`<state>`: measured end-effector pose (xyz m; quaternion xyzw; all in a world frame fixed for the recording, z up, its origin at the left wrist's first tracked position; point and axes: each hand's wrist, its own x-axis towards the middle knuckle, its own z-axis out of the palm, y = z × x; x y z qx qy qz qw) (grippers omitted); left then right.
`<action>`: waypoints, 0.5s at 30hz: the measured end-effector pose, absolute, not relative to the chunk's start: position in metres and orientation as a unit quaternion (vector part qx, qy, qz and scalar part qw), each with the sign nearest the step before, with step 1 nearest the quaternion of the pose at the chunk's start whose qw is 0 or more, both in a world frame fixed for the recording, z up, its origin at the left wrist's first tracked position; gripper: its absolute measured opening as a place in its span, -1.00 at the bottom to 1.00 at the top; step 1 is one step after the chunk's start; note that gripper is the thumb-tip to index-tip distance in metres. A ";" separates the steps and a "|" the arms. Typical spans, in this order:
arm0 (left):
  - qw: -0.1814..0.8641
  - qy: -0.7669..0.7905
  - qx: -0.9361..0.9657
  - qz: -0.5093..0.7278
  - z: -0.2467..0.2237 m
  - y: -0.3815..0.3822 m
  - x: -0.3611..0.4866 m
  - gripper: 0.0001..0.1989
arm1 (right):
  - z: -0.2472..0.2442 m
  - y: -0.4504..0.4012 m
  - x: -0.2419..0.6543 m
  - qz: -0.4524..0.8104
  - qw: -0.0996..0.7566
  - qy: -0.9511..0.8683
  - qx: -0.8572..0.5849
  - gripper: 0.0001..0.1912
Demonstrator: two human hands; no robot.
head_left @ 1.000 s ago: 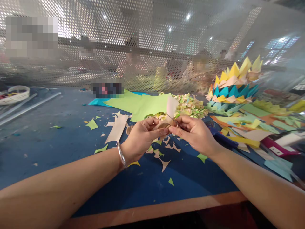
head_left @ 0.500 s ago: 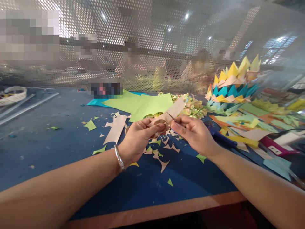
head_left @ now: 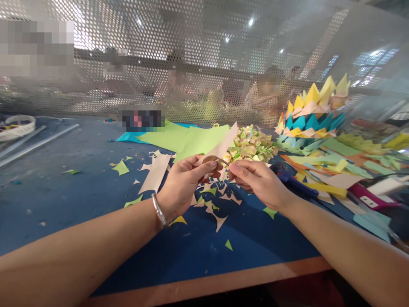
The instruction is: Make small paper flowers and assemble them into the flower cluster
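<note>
The pale pink paper strip (head_left: 223,143) is up off the bench (head_left: 179,264), between the two hands, its free end pointing up and away. The left hand (head_left: 185,179) is clamped on its near end, thumb over fingers, with a rounded brown piece (head_left: 209,159) at the same pinch; this grip probably steadies both while leaving the edge exposed. The right hand (head_left: 262,179) is closed around a slim dark metal tool (head_left: 223,161), whose narrow end reaches toward that edge; whether it touches is too small to tell. The hands are near each other but apart, likely for fine control.

Beneath them lie pale pink and green paper scraps (head_left: 220,221), loose as if fallen there. Just beyond are a light green paper sheet (head_left: 188,143) and a heap of small pink-and-green paper pieces (head_left: 252,147), seemingly gathered together. Farther right, a tiered stack of colourful zigzag paper (head_left: 315,115) stands apart from the cutting litter.
</note>
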<state>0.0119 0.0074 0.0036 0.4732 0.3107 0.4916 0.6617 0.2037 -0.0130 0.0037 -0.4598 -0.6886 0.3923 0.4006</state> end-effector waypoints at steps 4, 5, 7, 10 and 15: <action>0.673 0.304 0.479 0.474 0.004 0.005 0.013 -0.87 | 0.004 -0.013 0.203 0.398 0.395 -0.695 -0.451 -0.53; 0.675 0.303 0.481 0.470 0.004 0.005 0.013 -0.87 | 0.004 -0.014 0.204 0.396 0.394 -0.698 -0.448 -0.53; 0.678 0.303 0.483 0.464 0.004 0.004 0.013 -0.87 | 0.004 -0.014 0.204 0.393 0.395 -0.702 -0.444 -0.52; 0.680 0.305 0.479 0.464 0.004 0.004 0.013 -0.87 | 0.005 -0.014 0.205 0.395 0.395 -0.702 -0.442 -0.51; 0.684 0.302 0.484 0.454 0.004 0.003 0.012 -0.87 | 0.006 -0.015 0.206 0.397 0.393 -0.700 -0.446 -0.51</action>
